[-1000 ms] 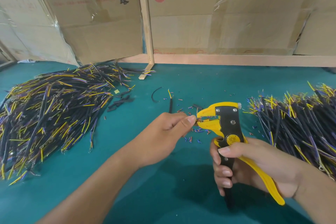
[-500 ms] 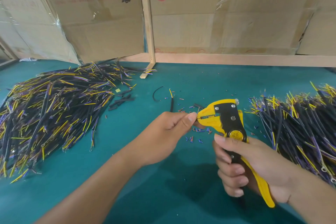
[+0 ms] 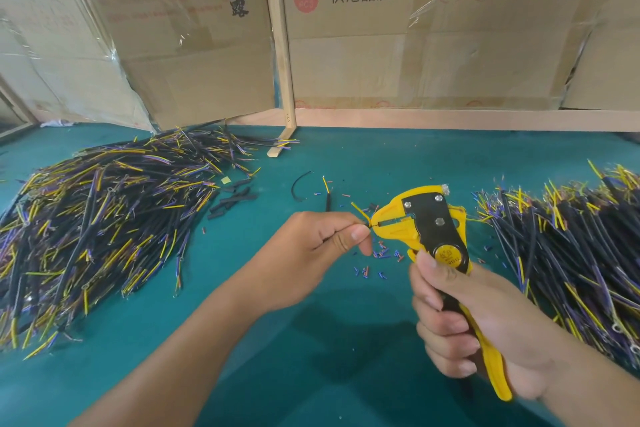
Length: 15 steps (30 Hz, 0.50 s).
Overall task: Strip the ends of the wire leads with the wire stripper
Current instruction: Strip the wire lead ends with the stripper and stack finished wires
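The wire stripper (image 3: 427, 229) is held over the green surface (image 3: 346, 340), its long axis slanting from the yellow handles low on the right up to the head, whose yellow jaws point left toward the other hand. The right hand (image 3: 478, 326) is wrapped around the handles, fingers curled, thumb laid up against the round yellow dial. The left hand (image 3: 322, 250) pinches a wire lead (image 3: 362, 215) between thumb and forefinger just beside the jaw tips; the lead's short yellow end pokes up and to the left, and another strand seems to run into the jaws, though it is too thin to be sure of.

Under the jaws lies a scatter of insulation bits (image 3: 379, 258), blue and red, on the surface. To the left spreads a large heap of leads (image 3: 104, 229), black with yellow and purple ends, most lying roughly left to right. A second heap (image 3: 571, 246) fills the right edge, its ends fanned toward the stripper. Between them, farther back, lie a curved black offcut (image 3: 298, 185), a lone lead (image 3: 327, 196) and some black sleeve pieces (image 3: 233, 199). Cardboard boxes (image 3: 415, 45) and a leaning wooden strip (image 3: 282, 55) stand behind.
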{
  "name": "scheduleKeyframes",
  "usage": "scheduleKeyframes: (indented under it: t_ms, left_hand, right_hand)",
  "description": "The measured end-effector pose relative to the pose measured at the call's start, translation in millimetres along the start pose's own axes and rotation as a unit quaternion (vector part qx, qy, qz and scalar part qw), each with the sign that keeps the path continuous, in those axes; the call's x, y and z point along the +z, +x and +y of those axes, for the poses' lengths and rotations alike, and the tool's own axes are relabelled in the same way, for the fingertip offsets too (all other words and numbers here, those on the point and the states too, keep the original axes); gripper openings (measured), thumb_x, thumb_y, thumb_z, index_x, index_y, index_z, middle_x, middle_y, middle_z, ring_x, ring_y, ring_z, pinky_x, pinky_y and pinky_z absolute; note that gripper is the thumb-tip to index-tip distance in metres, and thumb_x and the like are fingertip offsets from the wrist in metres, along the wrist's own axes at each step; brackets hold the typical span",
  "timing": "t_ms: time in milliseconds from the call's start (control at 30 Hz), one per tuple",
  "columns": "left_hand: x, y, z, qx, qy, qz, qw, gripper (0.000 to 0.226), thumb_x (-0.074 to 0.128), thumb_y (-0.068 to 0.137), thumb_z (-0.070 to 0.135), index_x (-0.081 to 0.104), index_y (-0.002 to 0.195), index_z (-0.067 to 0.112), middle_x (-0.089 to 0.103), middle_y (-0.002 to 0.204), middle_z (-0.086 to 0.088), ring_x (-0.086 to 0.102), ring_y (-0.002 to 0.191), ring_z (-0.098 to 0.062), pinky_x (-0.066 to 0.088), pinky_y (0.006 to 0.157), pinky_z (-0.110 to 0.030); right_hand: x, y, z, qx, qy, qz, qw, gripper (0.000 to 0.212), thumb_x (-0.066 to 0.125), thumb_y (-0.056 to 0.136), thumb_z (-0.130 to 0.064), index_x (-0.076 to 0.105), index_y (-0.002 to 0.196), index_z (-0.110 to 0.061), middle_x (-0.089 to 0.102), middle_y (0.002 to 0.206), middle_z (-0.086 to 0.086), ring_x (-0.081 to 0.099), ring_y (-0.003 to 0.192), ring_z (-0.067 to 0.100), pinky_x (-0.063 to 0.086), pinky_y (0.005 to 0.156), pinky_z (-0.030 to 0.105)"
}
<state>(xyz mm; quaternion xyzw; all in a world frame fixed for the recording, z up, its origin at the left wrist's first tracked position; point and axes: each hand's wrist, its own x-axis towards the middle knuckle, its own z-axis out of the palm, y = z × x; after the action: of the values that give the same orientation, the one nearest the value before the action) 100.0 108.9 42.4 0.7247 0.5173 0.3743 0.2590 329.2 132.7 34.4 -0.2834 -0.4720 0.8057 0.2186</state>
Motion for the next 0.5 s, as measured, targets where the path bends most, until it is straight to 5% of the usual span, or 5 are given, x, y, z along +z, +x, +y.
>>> scheduleKeyframes:
  t_ms: [233,367,500]
  left_hand:
    - [-4.9,0.0,-1.1,0.01,0.008,-0.004,1.0,0.033,0.044,0.101,0.043,0.068,0.084,0.027,0.043,0.061,0.013,0.031,0.056,-0.009,0.027,0.054,-0.016]
    - [-7.1,0.3,-2.7,0.012,0.023,-0.003,1.0,0.03,0.045,0.102,0.041,0.067,0.086,0.028,0.048,0.069,-0.001,0.037,0.061,-0.025,0.032,0.057,-0.028]
    - [-8.5,-0.6,-2.9,0.026,0.031,-0.008,0.999,0.029,0.046,0.103,0.037,0.066,0.084,0.03,0.05,0.066,0.016,0.037,0.06,-0.02,0.031,0.056,-0.021]
  right_hand:
    - [3.6,-1.3,-0.1,-0.006,-0.019,0.009,1.0,0.051,0.074,0.073,-0.051,0.044,0.065,-0.01,0.025,0.053,0.003,0.022,0.039,0.014,0.029,0.041,0.022]
    - [2.1,-1.9,-0.1,-0.011,-0.025,0.004,1.0,0.051,0.074,0.075,-0.051,0.044,0.066,-0.01,0.025,0.053,0.004,0.023,0.039,0.014,0.03,0.042,0.022]
    - [2.1,-2.7,-0.5,-0.013,-0.03,0.005,0.999,0.052,0.075,0.074,-0.051,0.044,0.066,-0.009,0.025,0.052,0.004,0.024,0.038,0.014,0.03,0.042,0.022]
